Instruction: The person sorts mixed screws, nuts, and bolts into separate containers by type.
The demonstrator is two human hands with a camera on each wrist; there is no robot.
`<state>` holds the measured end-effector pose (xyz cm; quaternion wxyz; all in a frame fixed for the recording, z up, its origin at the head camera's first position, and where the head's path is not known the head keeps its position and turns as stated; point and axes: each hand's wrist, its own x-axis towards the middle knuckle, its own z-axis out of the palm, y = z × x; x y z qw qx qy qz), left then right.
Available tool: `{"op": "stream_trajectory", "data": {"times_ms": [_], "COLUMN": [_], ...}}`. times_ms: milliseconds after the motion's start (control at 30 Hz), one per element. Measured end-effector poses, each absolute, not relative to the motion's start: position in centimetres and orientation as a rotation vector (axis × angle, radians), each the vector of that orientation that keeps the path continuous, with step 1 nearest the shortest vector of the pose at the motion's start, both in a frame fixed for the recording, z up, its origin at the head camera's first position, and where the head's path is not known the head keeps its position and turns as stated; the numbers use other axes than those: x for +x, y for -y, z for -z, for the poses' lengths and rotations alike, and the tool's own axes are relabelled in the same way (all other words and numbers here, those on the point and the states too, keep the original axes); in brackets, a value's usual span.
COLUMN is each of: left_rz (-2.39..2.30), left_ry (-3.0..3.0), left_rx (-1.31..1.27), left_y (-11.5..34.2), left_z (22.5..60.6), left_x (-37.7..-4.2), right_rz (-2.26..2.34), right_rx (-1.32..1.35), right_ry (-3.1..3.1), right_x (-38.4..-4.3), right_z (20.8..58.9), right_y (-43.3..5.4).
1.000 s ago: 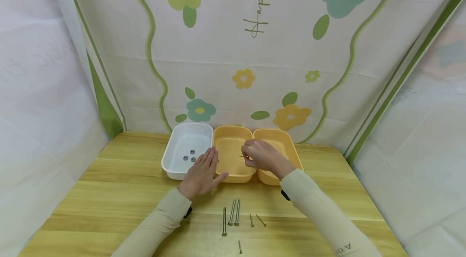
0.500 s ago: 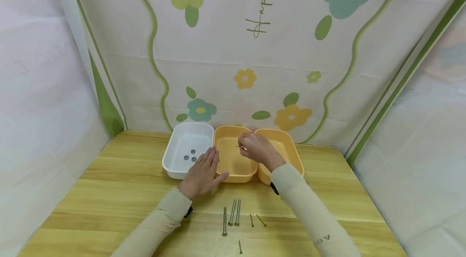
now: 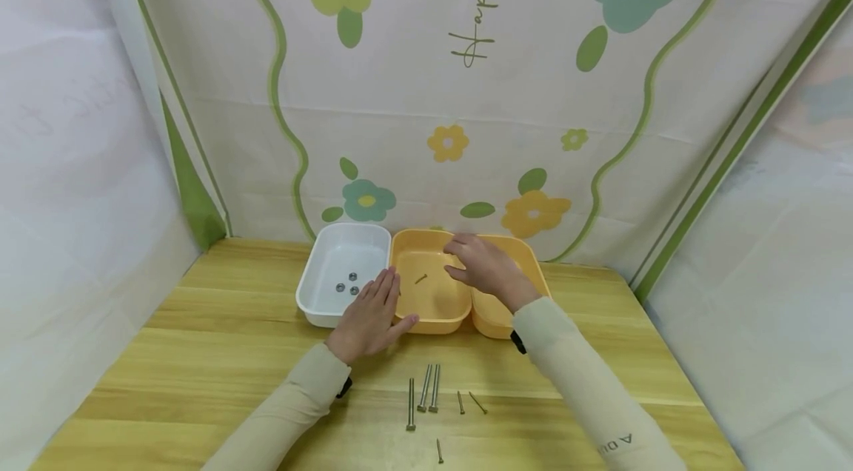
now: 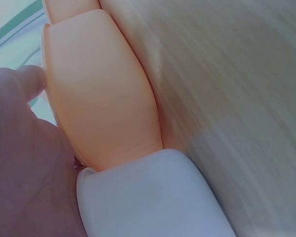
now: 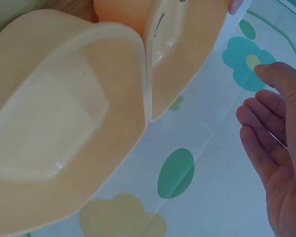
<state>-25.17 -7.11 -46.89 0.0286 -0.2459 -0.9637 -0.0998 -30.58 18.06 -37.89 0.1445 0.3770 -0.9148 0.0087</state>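
My right hand hovers over the join of the middle and right yellow bins, fingers parted and holding nothing. Inside the middle yellow bin lies a small screw, also visible in the right wrist view as a thin threaded screw. With straight fingers, my left hand rests across the adjoining rims of that bin and the white bin, thumb out over the yellow front edge. Three hex nuts sit in the white bin.
On the wooden table in front lie three long bolts and three short screws. The right yellow bin stands against the middle one. Behind the bins rises a flower-print cloth, with white cloth at both sides.
My right hand has let go of the screw, which now lies in the middle yellow bin. That hand moved left, then drew back slightly right. The left hand stayed put.
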Motion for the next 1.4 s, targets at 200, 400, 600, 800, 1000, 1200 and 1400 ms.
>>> {"op": "stream_trajectory", "data": {"times_ms": [200, 400, 600, 800, 1000, 1200, 1400], "left_rz": [0.312, 0.346, 0.350, 0.320, 0.322, 0.315, 0.333], "left_ry": [2.994, 2.981, 2.968, 2.970, 2.968, 2.971, 2.951], "left_rx": [-0.755, -0.761, -0.764, -0.769, -0.770, -0.761, -0.755], "left_y": [7.2, 7.2, 7.2, 7.2, 7.2, 7.1, 7.1], "left_z": [46.8, 46.8, 47.2, 47.3, 47.3, 47.2, 47.1], "left_x": [-25.1, -25.1, -25.1, -25.1, -25.2, -25.2, -25.2], "right_rz": [-0.037, 0.011, -0.026, -0.059, -0.122, -0.134, -0.139], "right_rx": [1.137, 1.237, 1.344, 1.468, 1.617, 1.704, 1.770], "right_ry": [2.574, 2.533, 2.560, 2.559, 2.523, 2.541, 2.573], "right_x": [-29.6, -27.9, -25.6, -23.3, -21.3, -19.7, -18.4], "right_z": [37.2, 36.6, 36.1, 36.3, 37.7, 38.8, 39.8], "right_y": [-19.0, -19.4, -19.3, -19.3, -19.5, -19.6, -19.5]}}
